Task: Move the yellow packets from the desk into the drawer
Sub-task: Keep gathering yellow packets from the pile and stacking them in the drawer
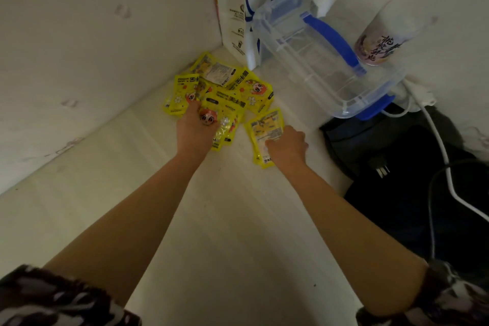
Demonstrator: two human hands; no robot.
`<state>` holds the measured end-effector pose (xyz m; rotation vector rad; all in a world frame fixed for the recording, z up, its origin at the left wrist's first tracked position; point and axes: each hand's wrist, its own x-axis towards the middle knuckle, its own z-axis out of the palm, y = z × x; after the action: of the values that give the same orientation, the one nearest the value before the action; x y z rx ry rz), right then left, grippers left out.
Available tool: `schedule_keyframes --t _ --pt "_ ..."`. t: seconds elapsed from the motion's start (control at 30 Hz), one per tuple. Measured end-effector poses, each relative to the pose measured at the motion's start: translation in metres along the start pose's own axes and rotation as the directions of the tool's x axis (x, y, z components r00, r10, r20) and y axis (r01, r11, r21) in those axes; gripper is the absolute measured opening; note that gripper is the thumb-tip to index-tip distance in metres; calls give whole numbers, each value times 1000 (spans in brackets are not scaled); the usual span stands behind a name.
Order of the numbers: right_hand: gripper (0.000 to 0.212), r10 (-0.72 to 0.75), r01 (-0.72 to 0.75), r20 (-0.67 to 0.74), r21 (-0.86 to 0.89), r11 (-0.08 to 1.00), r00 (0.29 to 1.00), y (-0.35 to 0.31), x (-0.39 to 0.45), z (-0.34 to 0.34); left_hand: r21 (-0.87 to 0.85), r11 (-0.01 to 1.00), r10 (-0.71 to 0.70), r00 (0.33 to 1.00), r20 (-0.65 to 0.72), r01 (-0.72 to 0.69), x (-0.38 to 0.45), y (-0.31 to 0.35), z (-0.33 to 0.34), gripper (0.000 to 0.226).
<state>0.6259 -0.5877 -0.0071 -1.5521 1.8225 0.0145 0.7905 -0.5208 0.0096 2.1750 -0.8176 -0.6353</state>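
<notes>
pale surface (225, 219) fills the middle; clear plastic box (330, 61) upper right. yellow packets (225, 87) heaped centre by the wall. left hand (194, 130) grip clenched on several, right hand (287, 145) grip grasping a single packet (262, 124).

Dim, yellowish indoor light, soft shadows, slight overall blur, and strong wide-angle bending at the edges.

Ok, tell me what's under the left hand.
The left hand rests on overlapping yellow packets piled in the desk corner. How many lie beneath the palm is hidden. No drawer shows.
</notes>
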Motion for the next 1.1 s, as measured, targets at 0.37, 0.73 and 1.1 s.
schedule_keyframes --t 0.37,0.73,1.1 --pt "30 -93 92 15 75 993 996 3 0 -8 84 995 -57 998 -6 57 6 -5 14 61" --pt "19 -220 219 -40 359 907 975 28 -50 -37 -81 959 -271 963 17 271 -67 -22 9 41" --pt "20 -135 97 38 505 857 990 80 -132 -28 -353 860 -334 929 159 370 -163 -29 3 29"
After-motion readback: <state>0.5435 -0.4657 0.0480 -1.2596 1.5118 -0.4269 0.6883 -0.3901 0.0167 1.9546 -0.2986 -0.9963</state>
